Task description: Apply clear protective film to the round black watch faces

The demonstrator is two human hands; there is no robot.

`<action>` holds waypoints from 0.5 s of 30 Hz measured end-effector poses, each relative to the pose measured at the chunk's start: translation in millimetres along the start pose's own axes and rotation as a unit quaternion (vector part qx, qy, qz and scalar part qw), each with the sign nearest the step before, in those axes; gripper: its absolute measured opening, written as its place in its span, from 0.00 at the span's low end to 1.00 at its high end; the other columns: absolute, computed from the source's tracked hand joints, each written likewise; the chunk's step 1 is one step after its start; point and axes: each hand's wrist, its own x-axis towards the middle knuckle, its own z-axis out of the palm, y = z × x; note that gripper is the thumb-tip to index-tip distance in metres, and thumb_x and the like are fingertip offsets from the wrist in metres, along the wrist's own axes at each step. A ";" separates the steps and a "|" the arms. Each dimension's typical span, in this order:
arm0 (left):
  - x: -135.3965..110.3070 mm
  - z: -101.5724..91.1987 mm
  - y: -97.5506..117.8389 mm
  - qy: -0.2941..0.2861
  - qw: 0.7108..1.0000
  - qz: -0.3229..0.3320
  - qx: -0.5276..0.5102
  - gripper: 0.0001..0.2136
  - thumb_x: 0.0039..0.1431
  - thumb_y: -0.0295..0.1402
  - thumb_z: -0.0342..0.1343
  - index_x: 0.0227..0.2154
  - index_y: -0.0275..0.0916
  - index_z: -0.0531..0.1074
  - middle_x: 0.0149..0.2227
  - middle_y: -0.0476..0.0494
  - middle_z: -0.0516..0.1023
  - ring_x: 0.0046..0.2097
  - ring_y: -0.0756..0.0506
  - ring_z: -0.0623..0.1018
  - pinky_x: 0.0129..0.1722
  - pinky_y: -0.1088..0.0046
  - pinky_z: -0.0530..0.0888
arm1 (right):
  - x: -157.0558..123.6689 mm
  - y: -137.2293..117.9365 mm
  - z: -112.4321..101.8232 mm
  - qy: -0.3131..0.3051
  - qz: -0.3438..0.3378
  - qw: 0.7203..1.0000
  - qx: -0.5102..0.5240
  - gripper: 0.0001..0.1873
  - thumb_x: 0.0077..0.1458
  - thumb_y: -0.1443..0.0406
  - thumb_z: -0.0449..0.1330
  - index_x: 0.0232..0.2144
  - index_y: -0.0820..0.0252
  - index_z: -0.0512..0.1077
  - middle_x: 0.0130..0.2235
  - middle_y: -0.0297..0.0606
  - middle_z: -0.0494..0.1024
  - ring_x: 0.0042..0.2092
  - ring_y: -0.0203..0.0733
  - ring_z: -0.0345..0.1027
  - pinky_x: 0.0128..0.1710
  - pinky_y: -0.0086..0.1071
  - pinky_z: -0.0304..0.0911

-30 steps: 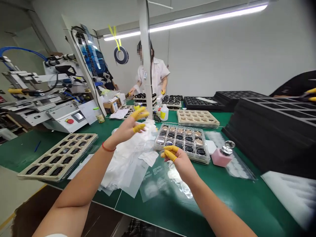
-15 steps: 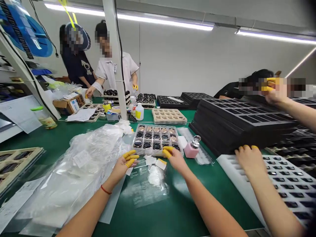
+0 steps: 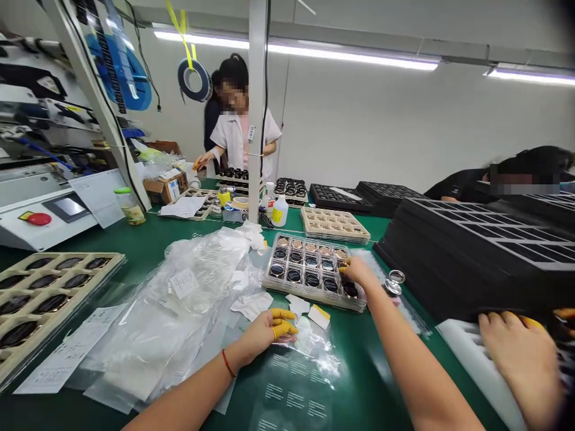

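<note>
My left hand (image 3: 266,329), with yellow finger cots, is closed in a pinch on the top edge of a clear printed plastic bag (image 3: 300,383) lying flat on the green table. My right hand (image 3: 357,270) reaches over the near right corner of a clear tray of round parts (image 3: 309,269). Its yellow-tipped fingers curl down onto one round part (image 3: 345,281) there. Small white and yellow paper pieces (image 3: 314,312) lie between the bag and the tray.
A heap of clear bags (image 3: 179,299) lies left of my hands, and a beige parts tray (image 3: 49,293) sits at the far left. Stacked black trays (image 3: 471,251) fill the right. A co-worker's hand (image 3: 516,350) rests on white foam (image 3: 465,353). A metal-topped bottle (image 3: 394,282) stands beside the tray.
My right hand has moved forward from the table onto the tray's near right corner. My left hand stays at the bag's edge. The view has swung left.
</note>
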 end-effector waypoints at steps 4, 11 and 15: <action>1.3 -2.9 -1.3 -0.011 1.000 0.018 0.004 0.24 0.46 0.44 0.62 0.43 0.33 0.67 0.33 0.40 0.77 0.37 0.44 0.77 0.39 0.65 0.72 | -42.2 -27.1 10.1 -0.012 -0.088 0.993 0.081 0.06 0.53 0.67 0.56 0.32 0.56 0.73 0.38 0.49 0.73 0.40 0.45 0.66 0.39 0.37 0.61; -1.7 0.8 1.3 -0.100 0.994 0.052 0.004 0.23 0.51 0.37 0.60 0.50 0.41 0.63 0.38 0.44 0.74 0.36 0.47 0.75 0.36 0.68 0.72 | -153.6 -91.8 26.3 -0.223 -0.275 0.908 0.225 0.15 0.53 0.72 0.51 0.39 0.54 0.73 0.42 0.42 0.69 0.42 0.42 0.65 0.42 0.37 0.64; 0.6 3.7 0.2 -0.076 0.990 0.106 0.043 0.23 0.45 0.28 0.63 0.47 0.41 0.66 0.42 0.45 0.71 0.39 0.48 0.72 0.35 0.74 0.70 | -165.2 -86.3 29.7 -0.234 -0.264 0.899 0.258 0.18 0.51 0.75 0.50 0.40 0.55 0.71 0.43 0.41 0.69 0.45 0.41 0.64 0.44 0.37 0.63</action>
